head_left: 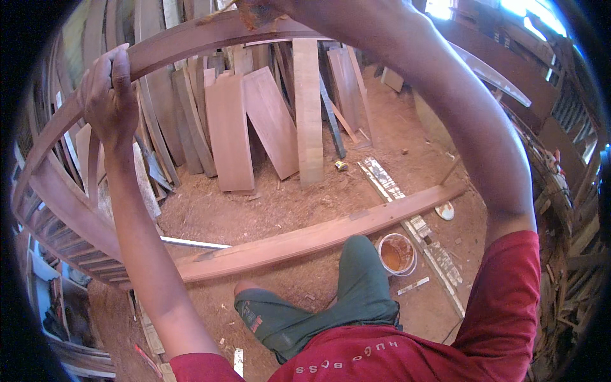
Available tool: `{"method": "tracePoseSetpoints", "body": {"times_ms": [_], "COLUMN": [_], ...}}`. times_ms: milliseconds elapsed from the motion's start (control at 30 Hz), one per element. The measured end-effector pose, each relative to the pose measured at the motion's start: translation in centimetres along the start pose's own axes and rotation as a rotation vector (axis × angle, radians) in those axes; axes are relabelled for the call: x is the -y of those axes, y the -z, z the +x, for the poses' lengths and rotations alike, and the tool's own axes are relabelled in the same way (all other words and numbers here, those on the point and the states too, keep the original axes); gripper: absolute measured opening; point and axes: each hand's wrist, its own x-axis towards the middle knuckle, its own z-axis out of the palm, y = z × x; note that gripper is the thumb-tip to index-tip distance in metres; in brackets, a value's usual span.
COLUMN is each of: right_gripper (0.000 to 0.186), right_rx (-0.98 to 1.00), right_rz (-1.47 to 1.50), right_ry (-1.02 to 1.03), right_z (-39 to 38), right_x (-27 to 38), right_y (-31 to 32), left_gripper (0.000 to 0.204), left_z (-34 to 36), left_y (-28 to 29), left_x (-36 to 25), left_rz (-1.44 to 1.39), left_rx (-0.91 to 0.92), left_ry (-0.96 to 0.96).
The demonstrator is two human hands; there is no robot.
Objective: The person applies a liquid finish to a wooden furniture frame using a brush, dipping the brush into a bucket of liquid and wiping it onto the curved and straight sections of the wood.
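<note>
A reddish-brown wooden frame surrounds the space before me; its upper beam [191, 44] looks curved and its lower beam [318, 235] crosses near my knees. My left hand [111, 95] is closed around the upper beam at the left, fingers over its edge. Reaching up and across, my right hand [280, 5] is at the top of the view, partly cut off. It presses a brownish, stringy wad [258, 16] against the same beam. A slatted part [70, 248] of the frame stretches away at the left.
Wooden boards [229, 134] lean in a row beyond the frame. A white bucket [398, 254] of amber liquid stands by my knee, next to a paint-spattered strip [414, 223]. Sawdust covers the floor [267, 210]. A white lid-like disc [445, 211] lies near the lower beam's right end.
</note>
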Motion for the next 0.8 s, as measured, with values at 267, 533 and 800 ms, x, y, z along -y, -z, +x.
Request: {"method": "tracePoseSetpoints", "body": {"times_ms": [267, 533, 800], "right_gripper": [0.037, 0.046, 0.045], "right_rx": [0.080, 0.149, 0.161], "right_rz": [-0.044, -0.075, 0.148], "right_ry": [-0.180, -0.417, -0.566], "right_z": [-2.2, -6.0, -10.8], "right_x": [0.4, -3.4, -5.8], "right_y": [-0.4, -1.5, -0.3], "left_gripper": [0.050, 0.050, 0.045], "left_z": [0.2, 0.6, 0.6], "left_y": [0.8, 1.0, 1.2], "left_x": [1.7, 2.0, 1.7], "left_rz": [-0.029, -0.125, -0.172], "left_rx": [0.047, 0.029, 0.033], "left_ry": [-0.030, -0.028, -0.008]}}
